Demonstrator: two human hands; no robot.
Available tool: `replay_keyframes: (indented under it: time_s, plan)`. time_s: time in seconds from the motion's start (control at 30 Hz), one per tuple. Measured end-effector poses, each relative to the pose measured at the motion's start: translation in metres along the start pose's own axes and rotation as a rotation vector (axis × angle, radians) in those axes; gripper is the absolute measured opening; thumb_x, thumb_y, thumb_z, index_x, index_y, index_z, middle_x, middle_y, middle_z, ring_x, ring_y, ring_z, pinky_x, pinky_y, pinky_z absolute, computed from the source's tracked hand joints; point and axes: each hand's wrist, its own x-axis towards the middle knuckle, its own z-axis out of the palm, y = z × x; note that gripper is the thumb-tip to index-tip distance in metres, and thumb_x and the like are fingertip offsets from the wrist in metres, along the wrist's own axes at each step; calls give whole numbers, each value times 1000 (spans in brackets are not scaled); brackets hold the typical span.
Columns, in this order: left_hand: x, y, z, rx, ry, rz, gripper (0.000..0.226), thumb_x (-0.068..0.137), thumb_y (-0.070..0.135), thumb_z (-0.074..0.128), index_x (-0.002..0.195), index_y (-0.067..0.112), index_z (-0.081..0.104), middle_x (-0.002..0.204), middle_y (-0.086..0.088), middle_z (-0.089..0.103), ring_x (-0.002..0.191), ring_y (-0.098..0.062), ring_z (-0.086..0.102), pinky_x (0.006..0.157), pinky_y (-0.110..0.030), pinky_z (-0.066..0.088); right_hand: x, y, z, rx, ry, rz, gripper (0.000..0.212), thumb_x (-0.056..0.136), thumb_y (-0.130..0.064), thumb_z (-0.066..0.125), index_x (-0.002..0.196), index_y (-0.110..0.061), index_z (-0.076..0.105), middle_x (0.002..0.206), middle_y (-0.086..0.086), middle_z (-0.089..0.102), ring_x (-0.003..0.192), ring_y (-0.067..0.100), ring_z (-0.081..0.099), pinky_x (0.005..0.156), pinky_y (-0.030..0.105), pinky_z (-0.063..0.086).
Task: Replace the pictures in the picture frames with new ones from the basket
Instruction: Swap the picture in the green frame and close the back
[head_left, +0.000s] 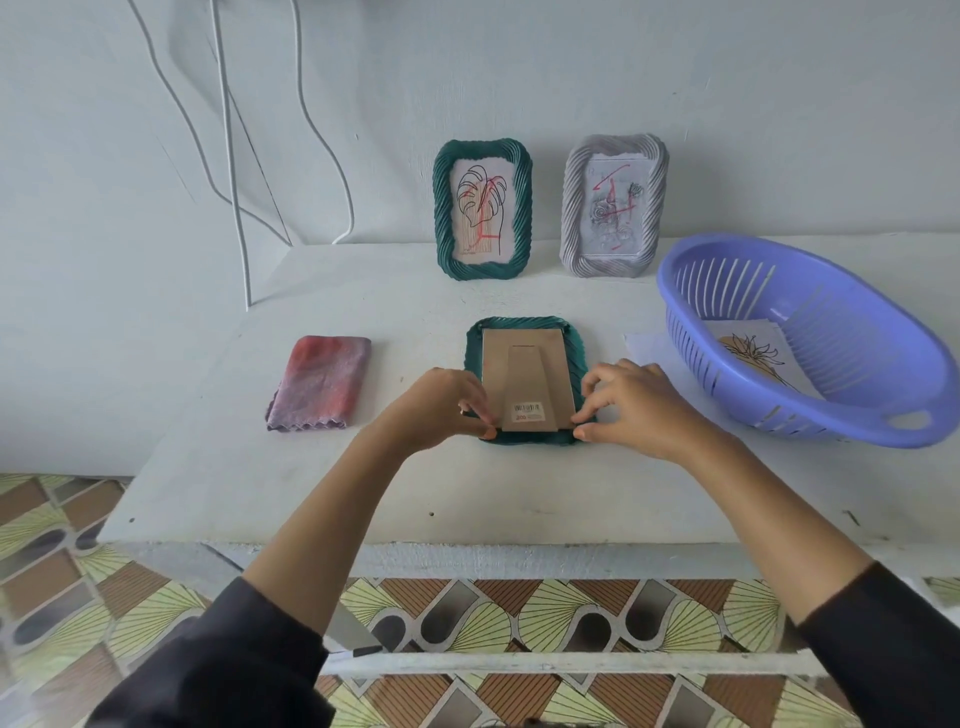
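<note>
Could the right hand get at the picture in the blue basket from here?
Probably yes. The basket is open-topped and sits just right of the right hand, with nothing over the picture; the hand must first release the face-down frame.

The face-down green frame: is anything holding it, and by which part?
Yes. The left hand and right hand pinch the face-down green frame at its near corners, beside the cardboard backing.

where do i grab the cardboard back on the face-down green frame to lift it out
Probably at the two near corners of the brown cardboard back, coming from the near side: it lies flat, sunk inside the face-down dark green ribbed frame, so only its edges offer purchase.
</note>
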Motion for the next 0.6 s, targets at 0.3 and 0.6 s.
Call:
replay_keyframes:
  time_s: [0.3,0.6]
  plan:
    - [3,-4,-5,99,-54,36,21,77,25,75,95,15,77,98,-1,70,88,-18,62,86,-36,50,6,-1,2,-197,34,-177,19,82,-33,62,88,-19,74,108,-7,64,104,13,52,77,22,15]
    - [1,-7,-1,152,-2,91,16,78,30,73,89,19,77,92,3,71,79,-14,61,75,-29,49,5,0,6,-131,98,-178,13,75,-25,67,76,-13,73,97,-2,68,93,19,58,78,23,18]
